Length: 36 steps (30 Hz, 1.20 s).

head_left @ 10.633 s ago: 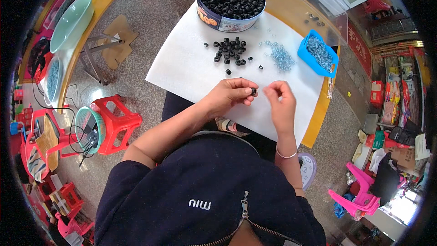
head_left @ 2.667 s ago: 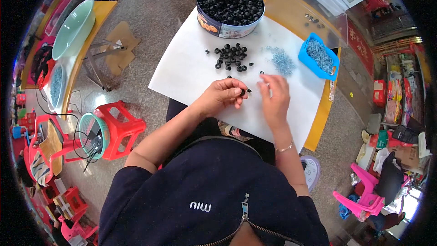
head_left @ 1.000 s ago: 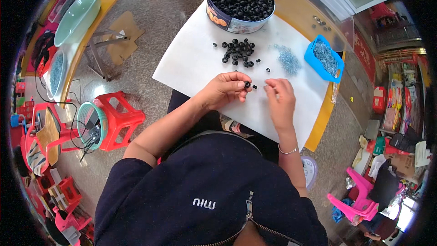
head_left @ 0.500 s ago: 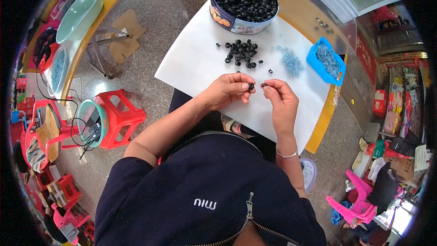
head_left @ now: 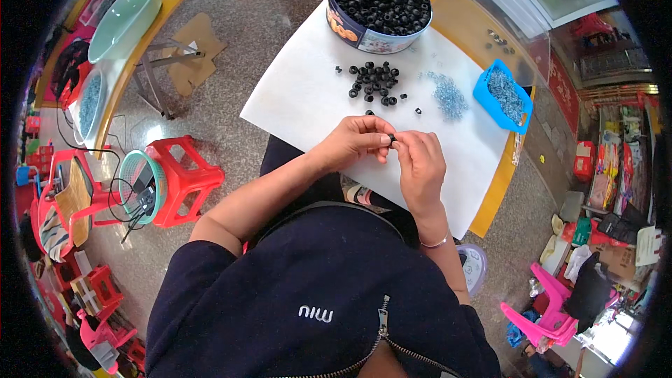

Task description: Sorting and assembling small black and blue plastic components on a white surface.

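Over the near edge of a white sheet (head_left: 294, 91), my two hands meet. My left hand (head_left: 355, 143) pinches a small black bead (head_left: 391, 138) between thumb and forefinger. Touching that same bead are the fingertips of my right hand (head_left: 423, 168), closed in a pinch; what they hold is hidden. Just beyond the hands lies a loose cluster of black beads (head_left: 376, 84), with a few strays around it. To its right is a patch of tiny pale-blue pieces (head_left: 448, 96), too small to name.
A round tin (head_left: 378, 43) heaped with black beads stands at the back. On the right sits a blue tray (head_left: 483, 98) of pale-blue pieces, beside a clear plastic box (head_left: 514, 24). Leftward are a red stool (head_left: 185, 182), a green basket (head_left: 129, 168) and a side table with a green basin (head_left: 126, 21).
My right hand has moved left until its fingertips meet the bead in my left hand. A gap lay between the hands before, with a small dark piece in the right fingertips.
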### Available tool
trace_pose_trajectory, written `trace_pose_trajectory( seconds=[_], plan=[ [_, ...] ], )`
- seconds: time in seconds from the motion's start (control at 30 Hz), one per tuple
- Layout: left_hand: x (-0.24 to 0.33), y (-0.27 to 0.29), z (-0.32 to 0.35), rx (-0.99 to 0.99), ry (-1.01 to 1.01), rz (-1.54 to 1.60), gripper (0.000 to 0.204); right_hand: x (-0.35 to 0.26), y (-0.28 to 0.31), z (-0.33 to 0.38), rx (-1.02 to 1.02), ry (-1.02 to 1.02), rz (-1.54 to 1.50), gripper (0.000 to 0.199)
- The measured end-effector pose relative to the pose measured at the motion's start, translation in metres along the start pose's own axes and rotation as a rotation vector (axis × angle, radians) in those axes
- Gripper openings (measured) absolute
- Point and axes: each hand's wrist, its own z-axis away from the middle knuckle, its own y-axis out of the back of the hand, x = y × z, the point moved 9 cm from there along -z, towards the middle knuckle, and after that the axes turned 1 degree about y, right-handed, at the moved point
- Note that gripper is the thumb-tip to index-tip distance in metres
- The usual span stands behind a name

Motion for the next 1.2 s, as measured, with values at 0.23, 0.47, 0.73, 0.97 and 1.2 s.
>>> trace_pose_trajectory(
  seconds=[0.23, 0.47, 0.73, 0.97, 1.2],
  plan=[
    [-0.002, 0.003, 0.000, 0.048, 0.016, -0.073, 0.018, 0.001, -0.003, 0.001, 0.014, 0.086, 0.014, 0.013],
    [-0.008, -0.002, 0.000, 0.043, 0.115, -0.068, 0.024, 0.005, -0.004, 0.005, -0.012, 0.117, -0.009, 0.013],
    [-0.005, -0.015, 0.007, -0.132, 0.279, -0.256, 0.031, 0.003, -0.009, 0.012, -0.093, 0.118, -0.023, 0.014],
    [-0.007, -0.008, 0.001, -0.026, 0.177, -0.224, 0.031, 0.015, 0.001, 0.014, -0.030, 0.023, -0.048, 0.013],
    [-0.013, -0.011, 0.002, -0.004, 0.164, -0.115, 0.028, 0.017, 0.004, 0.016, 0.007, -0.013, -0.082, 0.010]
  ],
)
